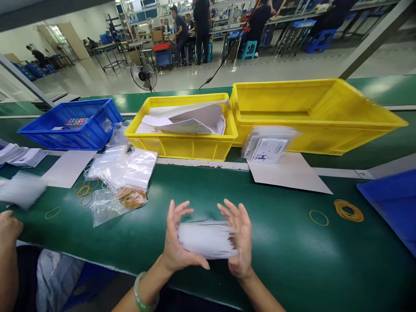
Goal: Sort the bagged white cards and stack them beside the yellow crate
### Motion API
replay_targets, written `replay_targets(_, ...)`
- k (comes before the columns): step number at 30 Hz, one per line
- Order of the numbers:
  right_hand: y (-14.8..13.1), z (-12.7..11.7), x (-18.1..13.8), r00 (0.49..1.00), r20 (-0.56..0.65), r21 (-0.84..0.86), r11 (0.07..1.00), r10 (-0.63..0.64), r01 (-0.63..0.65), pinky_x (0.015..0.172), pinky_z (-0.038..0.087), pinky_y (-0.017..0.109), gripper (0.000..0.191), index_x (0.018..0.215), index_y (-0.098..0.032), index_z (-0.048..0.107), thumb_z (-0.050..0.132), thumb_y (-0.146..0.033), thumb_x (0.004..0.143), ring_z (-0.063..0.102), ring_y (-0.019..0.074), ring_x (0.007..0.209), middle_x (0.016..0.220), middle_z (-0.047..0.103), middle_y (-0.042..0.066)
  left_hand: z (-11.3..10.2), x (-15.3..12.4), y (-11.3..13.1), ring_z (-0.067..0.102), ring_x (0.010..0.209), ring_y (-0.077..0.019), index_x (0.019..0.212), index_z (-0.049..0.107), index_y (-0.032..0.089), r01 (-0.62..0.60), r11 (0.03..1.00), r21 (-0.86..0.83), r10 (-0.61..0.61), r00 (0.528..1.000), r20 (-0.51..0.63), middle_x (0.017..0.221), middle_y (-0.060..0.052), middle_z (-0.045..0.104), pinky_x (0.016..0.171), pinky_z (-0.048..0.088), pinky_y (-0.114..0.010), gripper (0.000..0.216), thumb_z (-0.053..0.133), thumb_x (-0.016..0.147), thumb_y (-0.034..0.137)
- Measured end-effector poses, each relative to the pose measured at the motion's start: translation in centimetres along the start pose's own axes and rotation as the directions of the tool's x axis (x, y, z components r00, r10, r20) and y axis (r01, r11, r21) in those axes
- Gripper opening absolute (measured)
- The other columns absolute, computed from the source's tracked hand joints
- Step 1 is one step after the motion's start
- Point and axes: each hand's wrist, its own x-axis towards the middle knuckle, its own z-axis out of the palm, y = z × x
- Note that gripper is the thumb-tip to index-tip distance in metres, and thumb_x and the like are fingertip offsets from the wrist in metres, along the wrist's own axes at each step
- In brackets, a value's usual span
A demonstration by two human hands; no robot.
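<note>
Between my two hands, above the green bench's front edge, is a thick stack of plastic bags [206, 239] with whitish contents, its edges blurred by motion. My left hand [178, 242] presses against the left end, with the thumb along the near side and the fingers raised. At the other end, my right hand [239, 242] bears on the stack with its palm and thumb side, fingertips curved upward. A similar pile of bagged printed cards [268, 149] rests on a white sheet [289, 173] beyond my right hand.
Behind the bench [279, 268] stand a blue bin [71, 138], a yellow bin [182, 147] with white sheets, and a larger yellow bin [312, 134]. Clear bags [126, 167] and rubber bands [132, 198] lie left; more rubber bands [349, 211] lie right. A co-worker's hand [9, 225] is far left.
</note>
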Motion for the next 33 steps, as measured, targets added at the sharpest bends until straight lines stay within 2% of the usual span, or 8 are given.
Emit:
replay_targets(4,1.1,0.5,0.4,0.998,-0.039,0.052,0.997,0.056,-0.054,0.103,0.041,0.050,0.089,0.149,-0.027,0.017,0.039,-0.080,0.082,0.048,0.0347,0.128,0.145,0.038,0.018,0.5,1.5,-0.5,0.061,0.106,-0.0314,0.149,0.019,0.020,0.096,0.990,-0.107,-0.109,0.987,-0.122,0.128,-0.018,0.055,0.098,0.046,-0.045,0.130,0.070,0.045,0.082)
replay_targets(8,2.9,1.1,0.3,0.989,0.018,0.020,0.989,0.149,-0.149,0.106,0.037,0.049,0.094,0.149,-0.021,0.019,0.038,-0.082,0.080,0.042,0.0369,0.131,0.143,0.039,0.018,0.5,1.3,-1.5,0.056,0.117,-0.0364,0.148,0.017,0.014,0.178,0.963,-0.201,-0.196,0.978,-0.070,0.132,-0.020,0.050,0.102,0.045,-0.044,0.137,0.069,0.043,0.084)
replay_targets(11,2.8,2.2,0.3,0.985,-0.028,0.007,0.986,0.168,-0.168,0.096,0.045,0.045,0.091,0.147,-0.019,0.024,0.038,-0.080,0.081,0.054,0.0335,0.114,0.130,0.047,0.016,1.3,0.2,-2.2,0.057,0.115,-0.0366,0.149,0.011,0.013,0.215,0.961,-0.176,-0.234,0.967,-0.097,0.129,-0.020,0.050,0.102,0.045,-0.045,0.143,0.071,0.040,0.084)
replay_targets(16,1.8,3.2,1.0,0.994,-0.084,0.086,0.994,0.073,-0.065,0.082,0.051,0.039,0.075,0.138,-0.021,0.036,0.036,-0.074,0.085,0.059,0.0264,0.093,0.109,0.053,0.010,1.8,-0.2,-2.7,0.061,0.104,-0.0317,0.149,0.014,0.015,0.031,0.996,-0.086,-0.052,0.965,-0.257,0.115,-0.014,0.055,0.097,0.049,-0.043,0.141,0.072,0.040,0.083)
replay_targets(20,3.0,2.9,1.0,0.998,-0.016,0.007,0.998,0.061,-0.061,0.087,0.050,0.040,0.073,0.137,-0.020,0.037,0.040,-0.072,0.086,0.060,0.0284,0.101,0.117,0.056,0.013,0.8,0.3,-3.8,0.064,0.104,-0.0300,0.142,0.037,0.018,0.094,0.991,-0.099,-0.112,0.975,-0.194,0.117,-0.015,0.061,0.094,0.052,-0.042,0.114,0.074,0.051,0.076)
replay_targets(23,4.3,3.6,1.4,0.999,-0.026,0.010,0.999,0.040,-0.039,0.079,0.053,0.036,0.061,0.127,-0.019,0.045,0.042,-0.067,0.089,0.064,0.0261,0.092,0.106,0.062,0.011,0.7,1.3,-4.5,0.070,0.093,-0.0296,0.110,0.067,0.015,0.140,0.983,-0.120,-0.150,0.985,-0.084,0.100,-0.014,0.073,0.087,0.057,-0.041,0.072,0.077,0.060,0.067)
replay_targets(27,5.5,5.2,5.0,0.997,-0.079,0.033,0.999,-0.020,0.022,0.069,0.054,0.033,0.058,0.118,-0.020,0.048,0.045,-0.068,0.086,0.064,0.0228,0.075,0.090,0.063,0.006,1.1,6.3,-5.1,0.071,0.074,-0.0270,0.086,0.073,0.014,0.103,0.986,-0.129,-0.120,0.983,-0.138,0.078,-0.012,0.075,0.073,0.061,-0.037,0.069,0.079,0.048,0.071)
replay_targets(33,9.1,6.4,14.7,0.988,-0.148,-0.052,0.998,-0.052,0.045,0.092,0.049,0.043,0.078,0.132,-0.015,0.041,0.045,-0.074,0.081,0.064,0.0287,0.097,0.109,0.063,0.014,0.8,17.8,-7.4,0.069,0.080,-0.0279,0.084,0.071,0.012,0.055,0.990,-0.129,-0.070,0.991,-0.117,0.081,-0.014,0.074,0.079,0.057,-0.037,0.082,0.077,0.037,0.078)
